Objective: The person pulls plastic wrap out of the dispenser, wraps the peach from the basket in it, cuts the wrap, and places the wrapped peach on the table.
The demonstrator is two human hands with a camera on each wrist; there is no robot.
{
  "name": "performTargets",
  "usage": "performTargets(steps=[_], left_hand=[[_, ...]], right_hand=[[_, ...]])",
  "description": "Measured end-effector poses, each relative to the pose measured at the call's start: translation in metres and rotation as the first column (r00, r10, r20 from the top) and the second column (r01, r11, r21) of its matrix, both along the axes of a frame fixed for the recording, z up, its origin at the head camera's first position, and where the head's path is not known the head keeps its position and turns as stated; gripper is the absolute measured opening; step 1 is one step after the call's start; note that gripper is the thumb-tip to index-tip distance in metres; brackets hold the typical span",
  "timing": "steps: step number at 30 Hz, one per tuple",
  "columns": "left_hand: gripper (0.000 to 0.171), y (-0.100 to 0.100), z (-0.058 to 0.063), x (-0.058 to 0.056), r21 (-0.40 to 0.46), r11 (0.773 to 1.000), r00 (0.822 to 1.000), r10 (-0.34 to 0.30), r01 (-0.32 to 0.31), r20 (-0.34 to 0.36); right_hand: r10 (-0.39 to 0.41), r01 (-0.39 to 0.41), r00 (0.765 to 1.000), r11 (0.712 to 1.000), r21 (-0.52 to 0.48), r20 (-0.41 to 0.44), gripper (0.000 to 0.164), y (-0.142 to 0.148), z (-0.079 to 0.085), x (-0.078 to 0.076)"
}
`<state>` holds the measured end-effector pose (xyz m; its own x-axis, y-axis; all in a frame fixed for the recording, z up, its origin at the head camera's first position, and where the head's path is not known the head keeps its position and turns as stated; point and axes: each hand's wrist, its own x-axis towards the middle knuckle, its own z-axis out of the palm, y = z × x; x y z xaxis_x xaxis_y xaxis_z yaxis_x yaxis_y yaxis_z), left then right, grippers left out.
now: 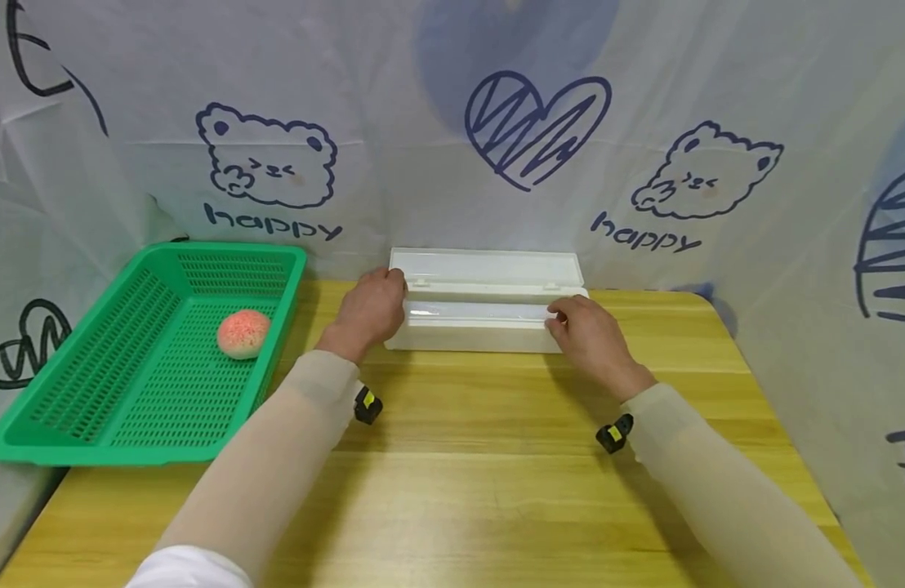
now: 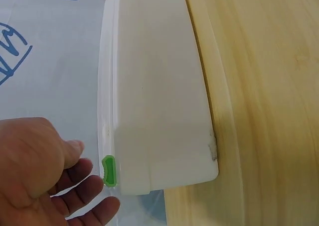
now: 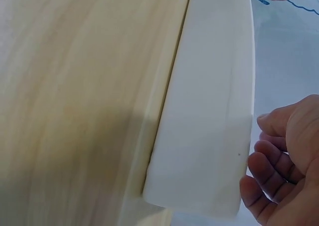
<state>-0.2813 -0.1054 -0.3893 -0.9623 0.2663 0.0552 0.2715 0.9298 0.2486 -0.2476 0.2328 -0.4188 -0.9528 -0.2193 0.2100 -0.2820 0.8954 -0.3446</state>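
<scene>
Box [image 1: 482,340], lid [image 1: 485,265] raised, is flanked on the counter [image 1: 460,474] by the left hand [image 1: 372,306] and right hand [image 1: 588,331], fingers [image 2: 82,192] bent; any pinch cannot be confirmed. Lid-handling seems in hand; even guidance is probably needed next.

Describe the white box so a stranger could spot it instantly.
Find the wooden table and look to its far edge. There, between the left hand and right hand, sits a long white box with its lid open. Unlike the green basket to its left, it has a solid front wall.
</scene>
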Motion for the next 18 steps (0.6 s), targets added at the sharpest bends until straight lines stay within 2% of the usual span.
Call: performTargets(steps=[6, 11, 15, 18], left_hand=[[0.021, 0.001, 0.0, -0.001, 0.074, 0.997, 1.0, 0.028, -0.027, -0.013], [0.022, 0.001, 0.001, -0.003, 0.101, 0.994, 0.999, 0.034, -0.031, -0.032], [0.022, 0.002, 0.003, -0.004, 0.116, 0.993, 0.999, 0.028, -0.023, -0.038], [0.022, 0.002, 0.004, -0.005, 0.115, 0.993, 0.999, 0.029, -0.024, -0.042]], right_hand=[[0.016, -0.017, 0.998, 1.0, 0.019, 0.061, 0.033, -0.003, 0.008, -0.005], [0.05, -0.058, 0.99, 0.997, 0.052, 0.131, 0.036, -0.001, 0.014, -0.016], [0.064, -0.071, 0.97, 0.997, 0.02, 0.234, 0.031, 0.008, 0.019, -0.025], [0.053, -0.049, 0.962, 0.999, -0.02, 0.268, 0.023, 0.014, 0.022, -0.029]])
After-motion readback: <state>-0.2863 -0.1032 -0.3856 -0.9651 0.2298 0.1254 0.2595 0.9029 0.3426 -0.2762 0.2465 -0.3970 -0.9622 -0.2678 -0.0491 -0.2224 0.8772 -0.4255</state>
